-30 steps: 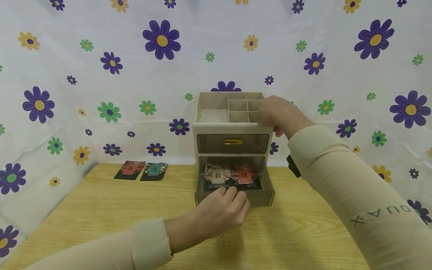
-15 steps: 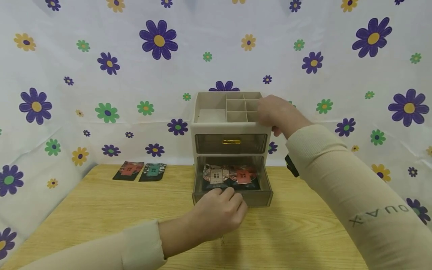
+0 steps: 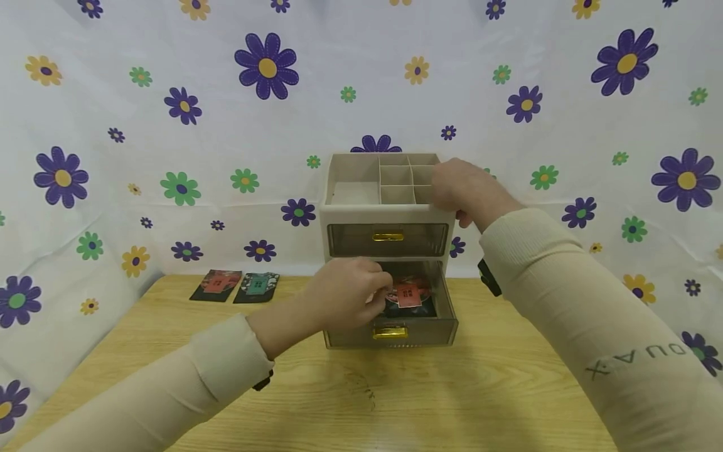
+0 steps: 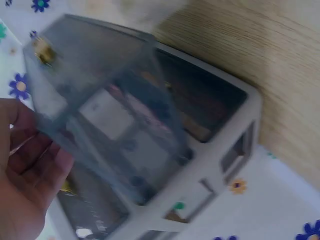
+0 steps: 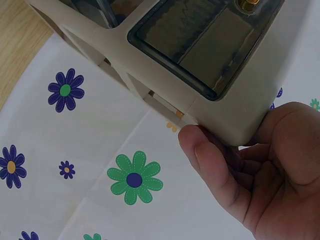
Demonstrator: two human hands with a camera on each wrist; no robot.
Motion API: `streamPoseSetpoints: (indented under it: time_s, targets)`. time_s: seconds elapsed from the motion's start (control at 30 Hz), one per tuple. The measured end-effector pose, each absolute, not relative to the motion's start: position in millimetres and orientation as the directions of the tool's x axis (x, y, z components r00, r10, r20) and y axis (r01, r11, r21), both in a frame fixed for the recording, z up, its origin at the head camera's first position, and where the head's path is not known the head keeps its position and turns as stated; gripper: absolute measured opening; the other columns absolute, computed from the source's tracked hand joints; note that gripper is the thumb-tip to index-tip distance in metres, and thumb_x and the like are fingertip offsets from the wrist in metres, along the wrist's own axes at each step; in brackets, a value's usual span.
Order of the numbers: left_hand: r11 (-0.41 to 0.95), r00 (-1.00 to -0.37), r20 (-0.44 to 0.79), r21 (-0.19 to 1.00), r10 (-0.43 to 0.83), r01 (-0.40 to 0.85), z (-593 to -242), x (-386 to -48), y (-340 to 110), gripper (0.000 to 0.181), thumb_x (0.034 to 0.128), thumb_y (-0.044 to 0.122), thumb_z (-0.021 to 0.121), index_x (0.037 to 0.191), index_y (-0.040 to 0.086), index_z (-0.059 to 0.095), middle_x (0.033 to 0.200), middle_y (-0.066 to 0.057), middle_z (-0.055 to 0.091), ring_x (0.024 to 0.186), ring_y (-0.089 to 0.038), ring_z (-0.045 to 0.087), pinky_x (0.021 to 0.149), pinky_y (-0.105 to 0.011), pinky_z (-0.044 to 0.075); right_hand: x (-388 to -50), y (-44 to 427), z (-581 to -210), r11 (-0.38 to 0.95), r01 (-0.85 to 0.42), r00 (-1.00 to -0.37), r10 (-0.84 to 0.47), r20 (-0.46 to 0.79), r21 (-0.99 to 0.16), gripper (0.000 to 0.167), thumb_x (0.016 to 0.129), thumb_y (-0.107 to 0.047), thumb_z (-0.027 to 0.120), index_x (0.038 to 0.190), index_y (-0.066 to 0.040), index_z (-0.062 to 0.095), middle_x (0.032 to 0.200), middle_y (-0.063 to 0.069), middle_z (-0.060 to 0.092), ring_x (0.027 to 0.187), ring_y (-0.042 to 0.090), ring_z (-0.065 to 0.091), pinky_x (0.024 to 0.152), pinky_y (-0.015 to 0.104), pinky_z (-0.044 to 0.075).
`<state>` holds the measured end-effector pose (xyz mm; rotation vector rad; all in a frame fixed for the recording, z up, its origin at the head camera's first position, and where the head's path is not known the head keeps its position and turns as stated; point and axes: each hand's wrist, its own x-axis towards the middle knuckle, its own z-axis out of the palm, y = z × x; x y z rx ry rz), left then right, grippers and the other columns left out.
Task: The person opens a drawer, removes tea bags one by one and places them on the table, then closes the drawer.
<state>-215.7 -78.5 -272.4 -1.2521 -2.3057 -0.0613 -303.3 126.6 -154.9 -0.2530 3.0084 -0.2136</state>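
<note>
On wood-grain table (image 3: 497, 370), before flowered cloth (image 3: 339, 37): right hand (image 3: 469, 190) grips organizer (image 3: 390, 215), left hand (image 3: 346, 293) loose.

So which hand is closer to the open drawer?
Left: the left hand is over the open drawer; the right hand is higher, gripping a corner of the box.

The head camera faces forward-down; close wrist views share the organizer (image 3: 388, 214).

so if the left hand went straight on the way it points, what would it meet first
Probably the red-labelled packet in the open lower drawer, though how high the left hand sits is unclear.
</note>
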Motion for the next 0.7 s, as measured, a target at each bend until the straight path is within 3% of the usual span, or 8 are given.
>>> streamPoseSetpoints:
  time_s: [0.13, 0.27, 0.5, 0.7]
  targets:
    - [0.614, -0.574, 0.299, -0.057, 0.763, 0.787, -274.6, -231.7, -83.2, 0.012, 0.0895, 0.013, 0.068, 0.097, 0.009, 0.075, 0.089, -0.001, 0.074, 0.075, -0.013, 0.068, 0.061, -0.028, 0.056, -304.3, 127.0, -156.8, 0.977, -0.158, -0.98, -0.173, -0.102, -0.143, 0.025, 0.099, -0.003, 0.052, 0.122, 0.003, 0.056, 0.108, 0.022, 0.061, 0.074, 0.03, 0.068, 0.054, 0.032, 0.059]
    - [0.657, -0.647, 0.157, -0.022, 0.747, 0.753, -275.8, -241.4, -85.1, 0.023, 0.09, 0.02, 0.07, 0.107, 0.006, 0.074, 0.1, -0.006, 0.075, 0.087, -0.018, 0.071, 0.073, -0.034, 0.06, -304.0, 127.0, -156.8, 0.977, -0.154, -0.98, -0.17, -0.101, -0.149, 0.026, 0.098, -0.003, 0.052, 0.123, 0.002, 0.056, 0.109, 0.022, 0.06, 0.074, 0.03, 0.068, 0.056, 0.033, 0.06]
    - [0.703, -0.703, -0.005, 0.005, 0.711, 0.711, -279.4, -249.6, -84.3, 0.043, 0.0863, 0.034, 0.077, 0.117, 0.005, 0.07, 0.096, -0.001, 0.072, 0.08, -0.012, 0.064, 0.076, -0.034, 0.056, -304.2, 126.8, -153.5, 0.979, -0.17, -0.977, -0.183, -0.11, -0.114, 0.026, 0.097, -0.001, 0.052, 0.123, 0.003, 0.056, 0.11, 0.022, 0.06, 0.075, 0.03, 0.069, 0.053, 0.031, 0.059]
    - [0.727, -0.726, -0.053, 0.016, 0.686, 0.686, -287.4, -255.5, -81.6, 0.056, 0.0843, 0.038, 0.08, 0.129, 0.008, 0.065, 0.121, -0.004, 0.069, 0.106, -0.018, 0.066, 0.091, -0.038, 0.056, -307.3, 127.2, -154.6, 0.981, -0.167, -0.976, -0.179, -0.122, -0.103, 0.027, 0.097, -0.001, 0.052, 0.123, 0.003, 0.056, 0.11, 0.022, 0.061, 0.076, 0.03, 0.07, 0.051, 0.031, 0.058]
